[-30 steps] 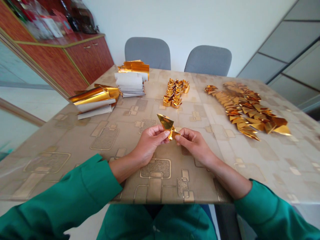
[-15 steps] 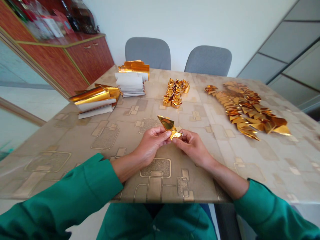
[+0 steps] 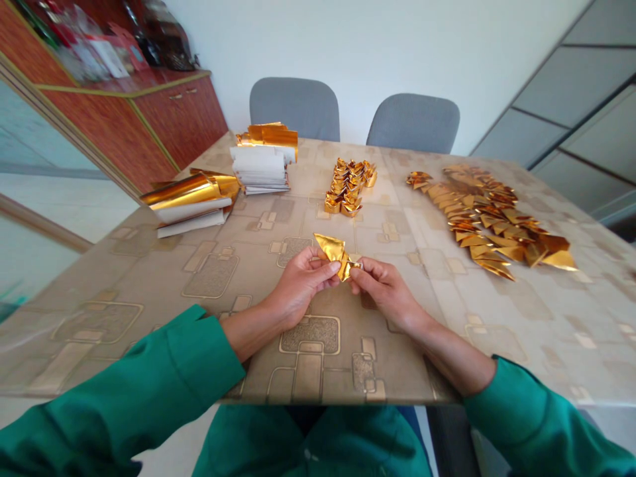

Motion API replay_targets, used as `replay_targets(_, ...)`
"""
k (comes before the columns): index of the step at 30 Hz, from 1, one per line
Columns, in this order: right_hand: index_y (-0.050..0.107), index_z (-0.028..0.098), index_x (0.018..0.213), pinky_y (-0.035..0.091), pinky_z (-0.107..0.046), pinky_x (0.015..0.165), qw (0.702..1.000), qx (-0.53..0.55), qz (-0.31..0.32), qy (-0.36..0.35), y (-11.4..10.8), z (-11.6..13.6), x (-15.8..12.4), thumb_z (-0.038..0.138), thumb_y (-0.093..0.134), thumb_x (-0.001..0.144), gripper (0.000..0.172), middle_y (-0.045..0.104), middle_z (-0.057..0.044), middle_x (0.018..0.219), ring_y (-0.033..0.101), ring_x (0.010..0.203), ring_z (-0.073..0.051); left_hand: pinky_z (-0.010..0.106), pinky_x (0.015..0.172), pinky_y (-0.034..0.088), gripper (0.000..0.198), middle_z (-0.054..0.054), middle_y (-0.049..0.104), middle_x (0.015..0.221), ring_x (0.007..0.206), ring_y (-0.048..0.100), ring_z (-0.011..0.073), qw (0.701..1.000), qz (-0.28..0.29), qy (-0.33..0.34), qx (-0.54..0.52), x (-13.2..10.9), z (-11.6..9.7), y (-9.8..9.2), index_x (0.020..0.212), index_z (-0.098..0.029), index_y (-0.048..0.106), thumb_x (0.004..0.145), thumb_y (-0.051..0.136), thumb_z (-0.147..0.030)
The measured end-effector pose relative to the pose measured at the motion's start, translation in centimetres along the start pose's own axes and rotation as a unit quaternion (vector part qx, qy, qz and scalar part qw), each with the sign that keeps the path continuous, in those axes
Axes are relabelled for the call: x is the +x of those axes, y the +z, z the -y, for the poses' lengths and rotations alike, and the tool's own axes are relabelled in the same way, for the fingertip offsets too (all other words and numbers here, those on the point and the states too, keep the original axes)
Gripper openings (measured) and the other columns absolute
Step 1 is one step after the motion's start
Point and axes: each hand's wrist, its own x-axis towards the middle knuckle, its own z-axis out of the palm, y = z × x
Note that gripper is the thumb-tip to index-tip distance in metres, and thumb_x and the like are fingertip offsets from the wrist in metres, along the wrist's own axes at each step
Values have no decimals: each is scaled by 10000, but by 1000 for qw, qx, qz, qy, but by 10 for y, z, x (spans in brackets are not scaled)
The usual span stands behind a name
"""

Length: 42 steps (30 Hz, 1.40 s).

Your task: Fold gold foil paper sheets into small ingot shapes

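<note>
Between my two hands is a piece of folded gold foil paper (image 3: 332, 248), with a pointed flap standing up at its upper left. My left hand (image 3: 304, 286) pinches its lower left part between thumb and fingers. At its right end, my right hand (image 3: 385, 286) is closed on a narrow folded edge. Both hands hold the piece just above the patterned tablecloth (image 3: 209, 358). Fingertips hide part of the lower folds.
Rows of small folded gold pieces (image 3: 349, 189) stand beyond my hands. A spread pile of pointed gold pieces (image 3: 489, 215) lies to the right. Gold foil sheets (image 3: 191, 199) and a white-edged paper stack (image 3: 261, 169) lie at left. Two grey chairs (image 3: 294, 109) stand behind the table.
The right end of the gold piece is now bent over narrower, and my right thumb has shifted up and right onto it. The upper flap has tilted and catches more light.
</note>
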Motion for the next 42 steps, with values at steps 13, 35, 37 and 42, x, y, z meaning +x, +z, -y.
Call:
replay_targets(13, 557, 194, 743, 236, -244, 484, 999, 44, 27, 13, 6, 5, 1, 533, 672, 782, 360, 408, 62, 591, 298, 520, -88, 220, 634, 463, 352, -46, 589, 688, 657, 582, 92, 997, 7, 62, 33, -4, 4, 4, 675, -175, 456, 689, 801, -241)
replay_targets(35, 519, 204, 574, 305, -263, 558, 997, 73, -17, 29, -9, 7, 3, 516, 649, 793, 402, 496, 34, 536, 373, 528, -107, 301, 771, 466, 189, 27, 700, 816, 758, 608, 172, 892, 14, 263, 368, 3, -4, -7, 900, -241, 760, 739, 714, -153)
replay_targets(37, 529, 202, 579, 316, -263, 568, 997, 73, -16, 26, -9, 8, 3, 519, 651, 797, 404, 510, 30, 541, 386, 533, -108, 318, 790, 445, 164, 36, 668, 822, 805, 583, 192, 840, 0, 323, 435, 2, -7, -8, 882, -276, 774, 753, 726, -188)
replay_targets(42, 625, 196, 686, 357, -279, 602, 997, 58, -52, -6, -11, 11, 1, 552, 559, 873, 407, 546, 10, 572, 458, 564, -127, 320, 797, 425, 100, 46, 655, 847, 834, 575, 194, 810, -18, 377, 449, -2, -15, -8, 840, -270, 773, 790, 707, -213)
